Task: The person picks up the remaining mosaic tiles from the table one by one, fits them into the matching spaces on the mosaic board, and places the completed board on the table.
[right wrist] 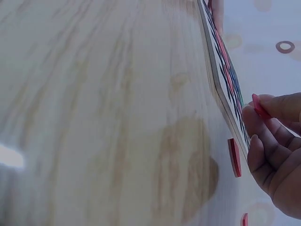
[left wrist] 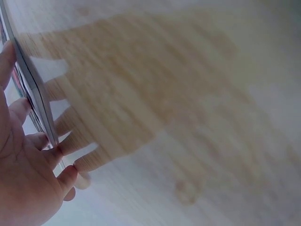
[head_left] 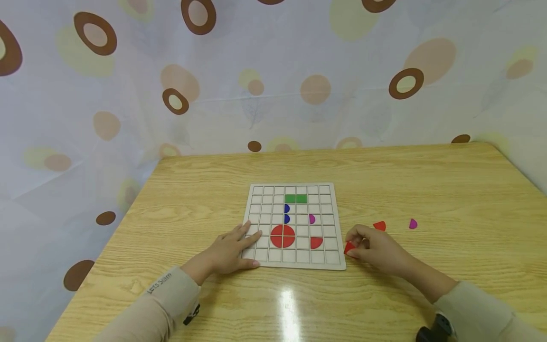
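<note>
The right hand [head_left: 380, 249] has its grip clamped, thumb against finger, on a red tile [head_left: 349, 247] just off the right edge of the white grid board [head_left: 301, 231], with one column of squares between it and a red quarter-circle [head_left: 316, 243] to its left. The left hand [head_left: 228, 251], farther from the tile, rests fingers spread over the board's left edge. Tabletop [head_left: 205, 190] surrounds the board; a loose red wedge [head_left: 380, 225] lies just beyond the right hand, a magenta piece [head_left: 412, 223] farther right.
</note>
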Demonstrator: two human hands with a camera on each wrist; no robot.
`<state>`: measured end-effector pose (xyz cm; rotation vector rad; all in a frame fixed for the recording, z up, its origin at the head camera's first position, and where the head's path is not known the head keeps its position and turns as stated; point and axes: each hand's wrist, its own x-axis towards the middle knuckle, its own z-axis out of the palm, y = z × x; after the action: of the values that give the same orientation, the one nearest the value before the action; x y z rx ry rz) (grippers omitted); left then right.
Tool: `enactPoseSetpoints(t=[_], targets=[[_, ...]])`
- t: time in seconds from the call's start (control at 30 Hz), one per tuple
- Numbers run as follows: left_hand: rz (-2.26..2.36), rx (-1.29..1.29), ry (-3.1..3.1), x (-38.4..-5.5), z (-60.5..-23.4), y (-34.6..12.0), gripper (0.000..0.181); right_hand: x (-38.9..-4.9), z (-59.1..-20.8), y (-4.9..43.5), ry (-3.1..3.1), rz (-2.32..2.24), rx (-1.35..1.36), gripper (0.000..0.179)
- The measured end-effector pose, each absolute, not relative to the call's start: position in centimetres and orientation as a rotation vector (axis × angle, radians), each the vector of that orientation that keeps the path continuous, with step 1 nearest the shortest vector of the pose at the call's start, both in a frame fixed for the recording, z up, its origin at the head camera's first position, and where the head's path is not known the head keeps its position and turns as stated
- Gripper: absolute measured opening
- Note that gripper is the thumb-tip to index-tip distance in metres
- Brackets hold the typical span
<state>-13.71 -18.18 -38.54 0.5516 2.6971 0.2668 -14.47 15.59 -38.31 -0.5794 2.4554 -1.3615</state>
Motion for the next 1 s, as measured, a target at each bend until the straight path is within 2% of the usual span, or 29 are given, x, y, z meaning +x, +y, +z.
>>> enactPoseSetpoints(t=[1.0], targets=[[0.268, 0.56, 2.715, -13.5, -38.4, -18.2, 0.069, -15.9, -38.8, 12.1, 2.452, -1.375, -0.56, 0.014]])
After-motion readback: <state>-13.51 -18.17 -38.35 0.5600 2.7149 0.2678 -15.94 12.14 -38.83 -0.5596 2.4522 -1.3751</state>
